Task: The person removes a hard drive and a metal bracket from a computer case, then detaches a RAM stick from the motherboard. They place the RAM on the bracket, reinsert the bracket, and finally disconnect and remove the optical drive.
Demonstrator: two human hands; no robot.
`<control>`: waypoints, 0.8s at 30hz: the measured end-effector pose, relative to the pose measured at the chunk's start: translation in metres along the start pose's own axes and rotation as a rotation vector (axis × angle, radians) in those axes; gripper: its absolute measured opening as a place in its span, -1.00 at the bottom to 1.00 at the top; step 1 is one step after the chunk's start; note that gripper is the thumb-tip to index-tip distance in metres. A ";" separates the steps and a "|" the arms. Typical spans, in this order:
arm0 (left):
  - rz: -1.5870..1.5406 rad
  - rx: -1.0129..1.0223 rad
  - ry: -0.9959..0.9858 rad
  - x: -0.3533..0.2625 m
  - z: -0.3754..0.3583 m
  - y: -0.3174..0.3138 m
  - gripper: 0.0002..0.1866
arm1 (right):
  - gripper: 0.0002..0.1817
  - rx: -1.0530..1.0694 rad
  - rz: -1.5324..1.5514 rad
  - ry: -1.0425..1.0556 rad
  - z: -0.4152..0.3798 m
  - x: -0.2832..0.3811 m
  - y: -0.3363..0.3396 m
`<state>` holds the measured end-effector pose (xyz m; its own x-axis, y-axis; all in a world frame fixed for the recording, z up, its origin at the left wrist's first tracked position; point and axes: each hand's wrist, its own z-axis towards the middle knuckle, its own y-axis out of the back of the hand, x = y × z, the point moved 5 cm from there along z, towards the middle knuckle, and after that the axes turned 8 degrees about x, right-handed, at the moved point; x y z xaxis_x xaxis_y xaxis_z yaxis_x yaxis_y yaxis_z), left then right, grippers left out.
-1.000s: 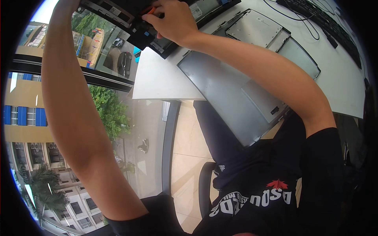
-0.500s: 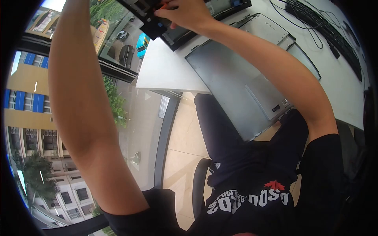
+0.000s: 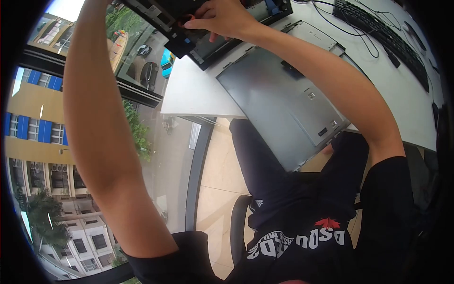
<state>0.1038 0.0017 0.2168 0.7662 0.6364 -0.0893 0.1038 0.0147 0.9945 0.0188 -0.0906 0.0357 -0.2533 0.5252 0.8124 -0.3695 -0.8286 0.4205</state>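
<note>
Kbd [image 3: 378,33] + cables on white desk [image 3: 198,94], rear.

White desk [image 3: 198,94] as I see it: grey metal panel [image 3: 279,104] overhanging its near edge, black frame assembly [image 3: 222,40] at the far corner, keyboard [image 3: 383,35] with cables [image 3: 331,12] beyond.

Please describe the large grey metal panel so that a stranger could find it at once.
Start at the white desk by the window. The grey metal panel lies flat at its near edge, overhanging the person's lap. Unlike the black frame under the right hand, it is plain, matte and untouched.
</note>
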 end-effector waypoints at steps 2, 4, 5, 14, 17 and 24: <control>-0.024 -0.012 -0.083 -0.006 0.001 -0.005 -0.02 | -0.60 0.005 -0.090 0.049 -0.012 -0.002 0.021; -0.060 -0.031 -0.171 -0.010 0.001 -0.005 -0.06 | -0.62 0.022 -0.254 0.226 -0.027 -0.001 0.048; -0.060 -0.047 -0.183 -0.011 0.002 -0.004 -0.09 | -0.62 0.083 -0.307 0.213 -0.040 0.004 0.063; 0.065 -0.196 0.028 -0.015 -0.019 -0.002 0.04 | -0.53 0.348 -0.796 -0.092 -0.148 -0.029 0.160; 0.117 -0.211 0.085 -0.024 -0.024 -0.006 0.01 | -0.34 0.382 -0.813 -0.024 -0.165 -0.039 0.167; 0.038 -0.202 0.131 -0.020 -0.017 -0.010 -0.01 | 0.32 0.642 -0.806 -0.230 -0.161 -0.062 0.163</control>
<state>0.0768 0.0019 0.2098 0.6772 0.7336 -0.0566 -0.0625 0.1340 0.9890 -0.1696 -0.2271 -0.0109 0.0572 0.9723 0.2266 0.2069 -0.2336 0.9501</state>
